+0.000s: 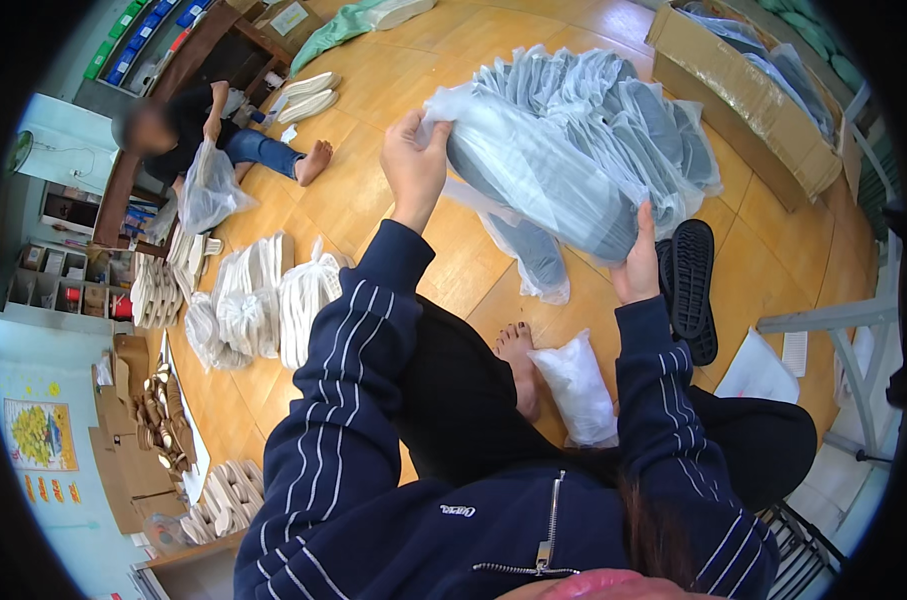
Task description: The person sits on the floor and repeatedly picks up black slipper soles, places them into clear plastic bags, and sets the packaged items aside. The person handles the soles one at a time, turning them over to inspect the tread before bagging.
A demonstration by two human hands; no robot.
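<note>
Between my hands, above the floor, is a translucent plastic bag (548, 185) with a dark slipper-shaped thing inside. My left hand (418, 165) pinches its upper left corner, where the plastic bunches up. At the lower right end my right hand (637, 262) grips it, thumb in front and the other fingers mostly hidden behind. Just behind it lies a heap of similar bagged dark slippers (573, 75), overlapping one another. Another bagged slipper (531, 262) shows below the held one. A pair of unbagged black slippers (693, 280), soles up, rests right of my right hand.
A white plastic packet (576, 390) lies by my bare foot. Back right stands an open cardboard box (743, 110) of bagged things. Bundled pale soles (258, 290) stand at left. Another person (198, 130) sits far left with a plastic bag. A metal frame (843, 315) is at right.
</note>
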